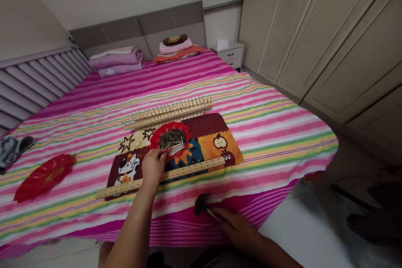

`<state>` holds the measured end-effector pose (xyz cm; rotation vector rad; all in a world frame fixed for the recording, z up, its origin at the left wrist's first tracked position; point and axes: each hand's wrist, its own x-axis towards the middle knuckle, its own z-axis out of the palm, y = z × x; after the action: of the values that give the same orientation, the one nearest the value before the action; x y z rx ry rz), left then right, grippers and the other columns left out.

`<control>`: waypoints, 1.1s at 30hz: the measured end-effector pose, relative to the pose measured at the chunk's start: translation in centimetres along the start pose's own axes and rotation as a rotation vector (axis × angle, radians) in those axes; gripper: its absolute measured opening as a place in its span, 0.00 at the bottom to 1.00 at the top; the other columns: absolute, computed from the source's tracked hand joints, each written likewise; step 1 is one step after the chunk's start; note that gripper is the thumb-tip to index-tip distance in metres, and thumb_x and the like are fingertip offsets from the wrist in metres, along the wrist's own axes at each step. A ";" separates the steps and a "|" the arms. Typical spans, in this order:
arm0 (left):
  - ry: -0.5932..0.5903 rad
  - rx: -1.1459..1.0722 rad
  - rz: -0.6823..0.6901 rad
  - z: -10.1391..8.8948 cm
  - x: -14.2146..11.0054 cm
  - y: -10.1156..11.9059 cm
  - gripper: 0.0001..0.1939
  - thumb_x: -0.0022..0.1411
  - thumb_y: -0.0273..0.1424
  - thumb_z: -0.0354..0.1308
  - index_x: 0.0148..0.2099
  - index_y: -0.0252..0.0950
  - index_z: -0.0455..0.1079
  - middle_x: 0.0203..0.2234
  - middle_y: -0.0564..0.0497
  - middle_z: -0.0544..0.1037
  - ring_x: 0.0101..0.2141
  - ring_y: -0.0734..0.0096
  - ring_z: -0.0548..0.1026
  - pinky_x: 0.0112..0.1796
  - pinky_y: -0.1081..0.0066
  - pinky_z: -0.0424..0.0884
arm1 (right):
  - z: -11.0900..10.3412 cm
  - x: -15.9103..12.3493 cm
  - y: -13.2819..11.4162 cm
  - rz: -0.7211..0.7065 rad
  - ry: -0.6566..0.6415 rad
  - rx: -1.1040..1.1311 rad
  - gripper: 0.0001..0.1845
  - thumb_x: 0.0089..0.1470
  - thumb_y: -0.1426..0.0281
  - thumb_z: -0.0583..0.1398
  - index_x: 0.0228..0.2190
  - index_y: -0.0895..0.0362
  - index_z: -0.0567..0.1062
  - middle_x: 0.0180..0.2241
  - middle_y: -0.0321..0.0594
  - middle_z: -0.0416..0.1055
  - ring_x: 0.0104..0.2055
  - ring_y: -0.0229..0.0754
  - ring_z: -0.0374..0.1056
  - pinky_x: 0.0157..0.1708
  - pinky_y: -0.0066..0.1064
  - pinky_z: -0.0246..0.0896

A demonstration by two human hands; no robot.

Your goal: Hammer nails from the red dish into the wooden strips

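Note:
My left hand (153,165) reaches over a wooden strip to a red scalloped dish (154,138) heaped with nails (172,138). Its thumb and fingers are pinched together at the dish's near left side, against the nails; what lies between the fingertips is too small to make out. The wooden strip (188,170), drilled with small holes, lies across the near part of a patterned mat (205,125); a few nails stand up in its right part. Low at the bed's front edge, my right hand (237,227) is closed around the handle of a hammer (201,203), head pointing left.
Behind the dish lie wooden strips (169,114) bristling with upright nails. A second red dish (47,176) is on the striped bedspread at left, near some grey cloth (14,150). Folded bedding (119,62) lies by the headboard. Wardrobes (282,21) line the right side.

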<state>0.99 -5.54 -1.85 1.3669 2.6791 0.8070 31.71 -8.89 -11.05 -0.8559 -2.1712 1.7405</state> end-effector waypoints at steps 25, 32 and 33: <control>-0.315 -0.140 -0.062 0.2 4.2 -0.2 0.09 0.49 0.37 0.58 0.29 0.39 0.75 0.20 0.55 0.77 0.25 0.71 0.71 0.30 0.73 0.63 | -0.5 0.5 -0.6 -0.015 -0.020 0.033 0.28 0.51 0.78 0.51 0.53 0.54 0.71 0.50 0.40 0.75 0.50 0.44 0.70 0.51 0.33 0.61; -0.187 -0.816 -0.291 -0.8 3.4 -0.5 0.22 0.27 0.41 0.69 0.28 0.35 0.74 0.23 0.52 0.77 0.26 0.72 0.72 0.33 0.69 0.68 | -0.6 0.5 -1.0 -0.023 -0.025 0.032 0.28 0.51 0.78 0.51 0.53 0.54 0.71 0.52 0.40 0.73 0.53 0.45 0.69 0.53 0.34 0.60; -0.176 -0.874 -0.315 -1.1 3.1 -0.3 0.23 0.26 0.41 0.70 0.28 0.35 0.73 0.23 0.52 0.77 0.26 0.73 0.72 0.32 0.70 0.68 | -0.6 0.5 -0.9 -0.023 -0.025 0.032 0.28 0.51 0.78 0.51 0.53 0.55 0.71 0.52 0.41 0.73 0.52 0.45 0.69 0.53 0.34 0.60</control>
<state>-1.42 -3.82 -0.41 0.7304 1.9086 1.4620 31.36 -8.25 -10.12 -0.8023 -2.1543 1.7791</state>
